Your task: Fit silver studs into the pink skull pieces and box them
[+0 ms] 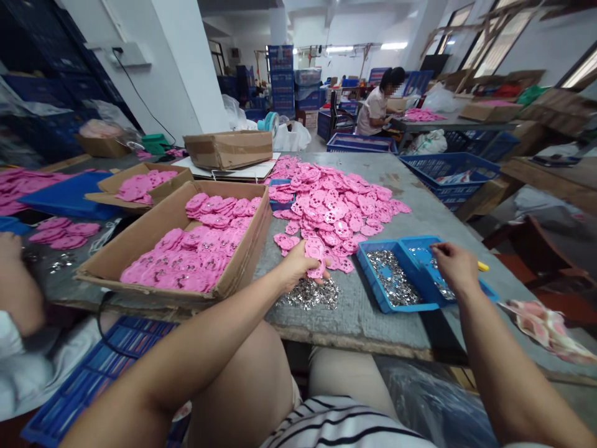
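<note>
The grey surface (410, 205) is carrying a pile of pink discs (336, 205) beside a cardboard box (242, 261). The left hand (298, 264) is gripping 1 pink disc (316, 250) at the pile's near edge. The right hand (454, 267) is pinching small metal pieces (394, 280) in the blue tray (420, 292).

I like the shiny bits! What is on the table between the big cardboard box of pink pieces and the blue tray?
In the head view, a loose heap of small silver metal bits lies there, under the left hand holding a flat pink plastic piece.

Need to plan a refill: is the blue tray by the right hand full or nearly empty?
Partly filled: silver bits cover some of the blue tray's floor, blue still showing.
</note>
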Action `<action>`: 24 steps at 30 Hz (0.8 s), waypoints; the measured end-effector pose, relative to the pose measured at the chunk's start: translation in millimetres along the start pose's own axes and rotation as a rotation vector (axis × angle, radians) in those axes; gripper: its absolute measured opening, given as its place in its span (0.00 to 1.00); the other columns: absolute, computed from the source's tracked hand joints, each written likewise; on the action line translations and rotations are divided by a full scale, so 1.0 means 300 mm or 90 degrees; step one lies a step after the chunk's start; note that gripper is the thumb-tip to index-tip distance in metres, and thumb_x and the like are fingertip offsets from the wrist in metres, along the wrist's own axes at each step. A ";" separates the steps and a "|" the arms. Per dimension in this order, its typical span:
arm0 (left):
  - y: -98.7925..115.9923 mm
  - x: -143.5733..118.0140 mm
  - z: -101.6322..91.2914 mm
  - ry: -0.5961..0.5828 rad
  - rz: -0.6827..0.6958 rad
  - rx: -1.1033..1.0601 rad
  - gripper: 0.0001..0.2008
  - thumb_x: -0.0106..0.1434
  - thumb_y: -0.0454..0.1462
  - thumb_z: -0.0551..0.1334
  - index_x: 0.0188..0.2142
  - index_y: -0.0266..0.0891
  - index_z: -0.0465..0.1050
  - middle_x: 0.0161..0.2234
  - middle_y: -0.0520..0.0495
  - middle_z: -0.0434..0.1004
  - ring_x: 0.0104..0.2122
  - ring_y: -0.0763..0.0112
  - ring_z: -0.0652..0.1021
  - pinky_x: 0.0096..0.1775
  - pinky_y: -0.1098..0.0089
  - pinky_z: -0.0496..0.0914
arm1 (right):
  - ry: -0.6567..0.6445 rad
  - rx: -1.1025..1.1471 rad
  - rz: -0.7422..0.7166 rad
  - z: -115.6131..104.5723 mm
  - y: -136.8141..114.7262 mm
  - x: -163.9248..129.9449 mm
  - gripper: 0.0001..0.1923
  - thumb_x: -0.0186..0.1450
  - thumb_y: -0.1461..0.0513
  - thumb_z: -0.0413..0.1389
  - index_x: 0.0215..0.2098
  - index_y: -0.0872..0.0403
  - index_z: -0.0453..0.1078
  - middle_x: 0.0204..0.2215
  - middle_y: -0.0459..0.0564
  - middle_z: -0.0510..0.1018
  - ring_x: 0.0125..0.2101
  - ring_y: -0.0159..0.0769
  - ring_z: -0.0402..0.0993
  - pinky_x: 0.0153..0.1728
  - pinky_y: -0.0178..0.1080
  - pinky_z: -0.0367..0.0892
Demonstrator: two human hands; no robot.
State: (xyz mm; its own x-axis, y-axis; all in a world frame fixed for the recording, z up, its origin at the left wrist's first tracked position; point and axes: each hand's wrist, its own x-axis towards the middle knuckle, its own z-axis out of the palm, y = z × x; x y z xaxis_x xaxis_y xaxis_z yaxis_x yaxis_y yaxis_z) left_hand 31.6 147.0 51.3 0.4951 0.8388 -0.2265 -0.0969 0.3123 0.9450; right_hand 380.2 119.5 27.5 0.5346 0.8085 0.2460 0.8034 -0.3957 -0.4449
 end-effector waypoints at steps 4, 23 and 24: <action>-0.004 0.004 0.003 0.005 0.004 -0.002 0.24 0.41 0.29 0.61 0.40 0.39 0.59 0.34 0.45 0.80 0.23 0.68 0.79 0.20 0.73 0.71 | -0.096 0.207 -0.074 0.004 -0.176 -0.099 0.10 0.61 0.59 0.54 0.36 0.53 0.76 0.35 0.54 0.81 0.38 0.44 0.75 0.41 0.41 0.68; -0.009 0.014 0.014 0.081 0.046 0.047 0.24 0.40 0.36 0.74 0.34 0.37 0.64 0.23 0.55 0.71 0.19 0.78 0.71 0.17 0.78 0.59 | -0.295 0.514 -0.312 0.195 -0.512 -0.318 0.09 0.60 0.62 0.54 0.39 0.52 0.68 0.26 0.43 0.74 0.27 0.32 0.69 0.31 0.37 0.63; -0.009 0.014 0.014 0.082 0.046 0.045 0.24 0.40 0.36 0.74 0.34 0.37 0.64 0.23 0.55 0.71 0.19 0.78 0.71 0.17 0.78 0.59 | -0.291 0.513 -0.312 0.195 -0.514 -0.321 0.08 0.59 0.62 0.54 0.39 0.52 0.67 0.26 0.43 0.74 0.27 0.32 0.69 0.31 0.37 0.63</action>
State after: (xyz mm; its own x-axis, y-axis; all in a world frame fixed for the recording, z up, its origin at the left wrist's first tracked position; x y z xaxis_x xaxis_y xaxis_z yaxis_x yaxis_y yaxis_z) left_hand 37.5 147.9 48.8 0.3741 0.9096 -0.1808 -0.0655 0.2204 0.9732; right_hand 189.5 128.2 22.1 -0.0871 0.9559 0.2806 0.4034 0.2914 -0.8674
